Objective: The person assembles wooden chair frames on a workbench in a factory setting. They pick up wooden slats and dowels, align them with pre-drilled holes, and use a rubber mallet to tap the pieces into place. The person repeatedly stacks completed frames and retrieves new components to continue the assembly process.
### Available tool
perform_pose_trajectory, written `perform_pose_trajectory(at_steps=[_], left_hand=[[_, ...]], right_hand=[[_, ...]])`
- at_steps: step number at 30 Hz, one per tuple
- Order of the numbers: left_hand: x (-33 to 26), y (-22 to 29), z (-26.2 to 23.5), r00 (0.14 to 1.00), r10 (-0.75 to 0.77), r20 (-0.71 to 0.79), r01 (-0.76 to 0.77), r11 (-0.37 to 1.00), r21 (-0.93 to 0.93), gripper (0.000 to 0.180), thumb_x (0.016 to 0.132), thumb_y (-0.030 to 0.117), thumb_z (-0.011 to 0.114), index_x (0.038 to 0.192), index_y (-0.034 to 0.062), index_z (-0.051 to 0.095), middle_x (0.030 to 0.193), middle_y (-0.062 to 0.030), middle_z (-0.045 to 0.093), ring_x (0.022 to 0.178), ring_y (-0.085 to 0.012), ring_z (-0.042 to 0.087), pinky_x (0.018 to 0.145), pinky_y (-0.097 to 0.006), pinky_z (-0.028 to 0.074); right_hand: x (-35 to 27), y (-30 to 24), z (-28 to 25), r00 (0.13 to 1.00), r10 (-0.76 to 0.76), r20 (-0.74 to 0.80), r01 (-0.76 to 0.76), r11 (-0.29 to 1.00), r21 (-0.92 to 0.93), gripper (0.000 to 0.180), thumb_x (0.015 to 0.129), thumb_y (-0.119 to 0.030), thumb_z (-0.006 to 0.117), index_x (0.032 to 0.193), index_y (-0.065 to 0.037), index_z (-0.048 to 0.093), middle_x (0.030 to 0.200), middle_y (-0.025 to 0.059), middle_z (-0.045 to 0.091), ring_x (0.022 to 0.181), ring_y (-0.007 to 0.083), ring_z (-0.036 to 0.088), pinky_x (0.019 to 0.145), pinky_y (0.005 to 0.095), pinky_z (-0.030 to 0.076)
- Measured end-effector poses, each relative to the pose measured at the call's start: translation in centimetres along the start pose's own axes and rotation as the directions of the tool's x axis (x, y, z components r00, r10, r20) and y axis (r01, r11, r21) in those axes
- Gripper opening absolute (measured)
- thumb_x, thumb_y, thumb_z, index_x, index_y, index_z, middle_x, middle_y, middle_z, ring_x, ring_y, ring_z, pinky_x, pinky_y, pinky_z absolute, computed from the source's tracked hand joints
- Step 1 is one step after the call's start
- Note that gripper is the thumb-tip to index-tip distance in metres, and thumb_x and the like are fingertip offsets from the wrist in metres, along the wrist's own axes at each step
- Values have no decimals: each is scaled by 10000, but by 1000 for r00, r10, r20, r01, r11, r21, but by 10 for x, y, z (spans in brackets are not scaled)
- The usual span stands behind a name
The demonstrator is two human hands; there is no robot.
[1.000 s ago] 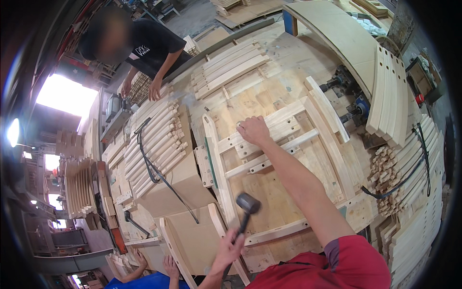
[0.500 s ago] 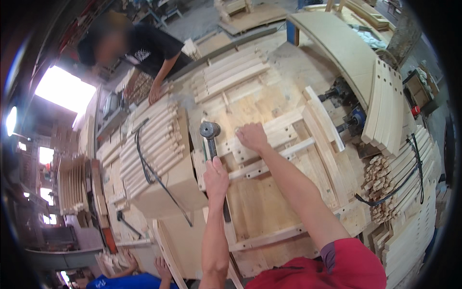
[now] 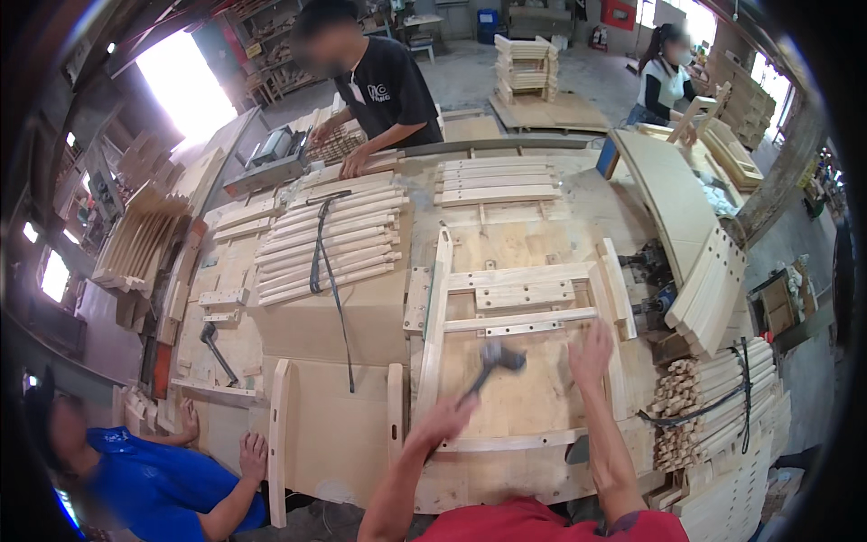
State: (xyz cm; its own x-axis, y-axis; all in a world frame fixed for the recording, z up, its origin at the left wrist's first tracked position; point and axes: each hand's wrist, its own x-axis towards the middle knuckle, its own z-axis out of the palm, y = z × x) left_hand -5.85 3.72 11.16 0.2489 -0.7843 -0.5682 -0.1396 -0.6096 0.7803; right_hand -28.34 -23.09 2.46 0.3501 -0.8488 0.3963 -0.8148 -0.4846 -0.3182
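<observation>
My left hand (image 3: 445,421) is wrapped round the handle of a hammer (image 3: 502,355). The hammer's dark head is slightly blurred and hangs over the wooden frame lying on the plywood board (image 3: 515,397). My right hand (image 3: 591,350) has its fingers stretched out beside the right side piece (image 3: 618,370) of the frame; whether it presses on the wood I cannot tell. A long side piece (image 3: 435,321) lies along the frame's left, touching or close to the ends of the crosspieces. Between the sides are a drilled block (image 3: 524,294) and a thin rail (image 3: 533,320).
Strapped slats (image 3: 334,239) lie on cardboard to the left, near a second hammer (image 3: 217,352). A person in blue (image 3: 172,479) works at lower left, another in black (image 3: 388,90) across the table. Clamps (image 3: 657,303) and a stick bundle (image 3: 713,388) sit at right.
My view has swung up and taken in more of the room. My left hand has brought the hammer toward my body; my right hand has left the drilled block for the frame's right side, fingers now extended.
</observation>
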Motion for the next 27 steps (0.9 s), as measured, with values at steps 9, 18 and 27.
perform_pose_trajectory(at_steps=[9, 18, 27], left_hand=[[-95, -129, 126, 872, 183, 454, -117, 978, -170, 410, 990, 495, 653, 1002, 85, 646, 729, 8, 534, 678, -111, 510, 612, -314, 448], [-77, -99, 125, 807, -276, 522, 235, 961, 146, 354, 993, 416, 658, 1066, 72, 618, 694, -41, 577, 602, -158, 563, 536, -347, 439], [-92, -103, 136, 924, -187, 333, 259, 948, -187, 348, 869, 386, 819, 780, 80, 678, 632, -5, 602, 545, -127, 540, 479, -297, 370]], right_hand=[[-36, 53, -55, 808, 341, 480, -391, 920, 5, 784, 736, -277, 824, 1382, 33, 506, 1259, 248, 637, 1191, 436, 606, 1005, 480, 498], [-1, 90, -138, 442, -92, 892, -891, -162, 424, 384, 898, -119, 715, 1234, 6, 578, 872, 90, 649, 719, 210, 662, 645, 388, 586], [84, 63, -285, 775, -6, 632, -618, -219, 755, 306, 902, -157, 662, 1141, 2, 557, 809, 58, 584, 614, 148, 584, 543, 304, 535]])
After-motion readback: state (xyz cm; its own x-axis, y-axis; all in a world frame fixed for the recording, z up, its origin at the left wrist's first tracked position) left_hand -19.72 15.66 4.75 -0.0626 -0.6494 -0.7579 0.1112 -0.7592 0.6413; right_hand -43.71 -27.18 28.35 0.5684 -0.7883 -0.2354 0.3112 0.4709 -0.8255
